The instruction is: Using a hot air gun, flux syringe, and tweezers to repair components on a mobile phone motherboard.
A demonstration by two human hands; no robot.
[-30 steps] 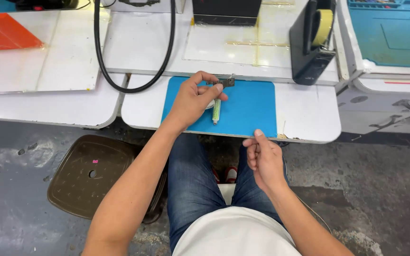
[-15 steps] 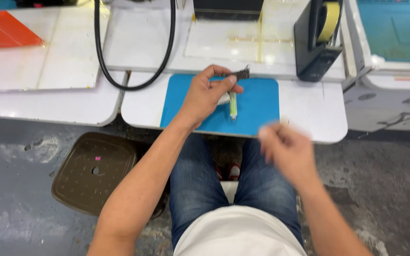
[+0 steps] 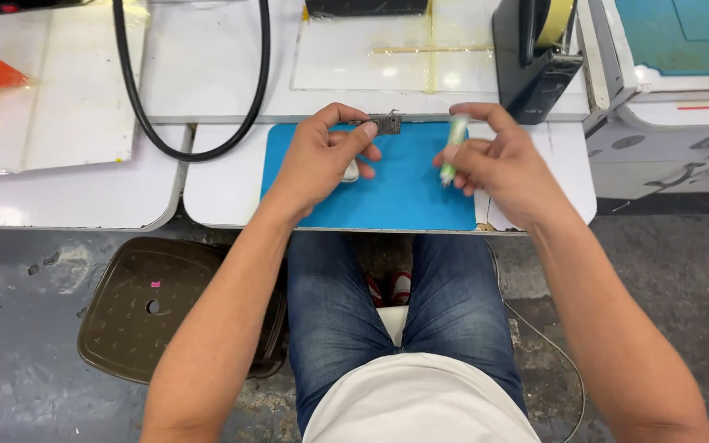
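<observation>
Hands now meet over the flat blue rectangular work mat (image 3: 408, 193) on the white desk (image 3: 223, 184), where a second ago only one of them was at work there. The left hand (image 3: 322, 160) pinches a small dark grey flat metal part (image 3: 386, 125) between thumb and forefinger at the far edge of the mat, much as it did before, with a small pale object (image 3: 351, 171) lying just under its fingers. The right hand (image 3: 498, 160), which hung low over the lap a second ago and was a blur half a second ago, has come up to the mat and now pinches a slim white-and-green pen-shaped tube (image 3: 455, 146), tip pointing down; that tube lay on the mat beside the left hand before. Tube and metal part are near each other but apart, so the two pieces appear brought together for joint work. A black tape dispenser with a yellow roll (image 3: 539, 57) stands beyond the right hand, and a thick black cable (image 3: 198, 152) loops across the desk to the left.
</observation>
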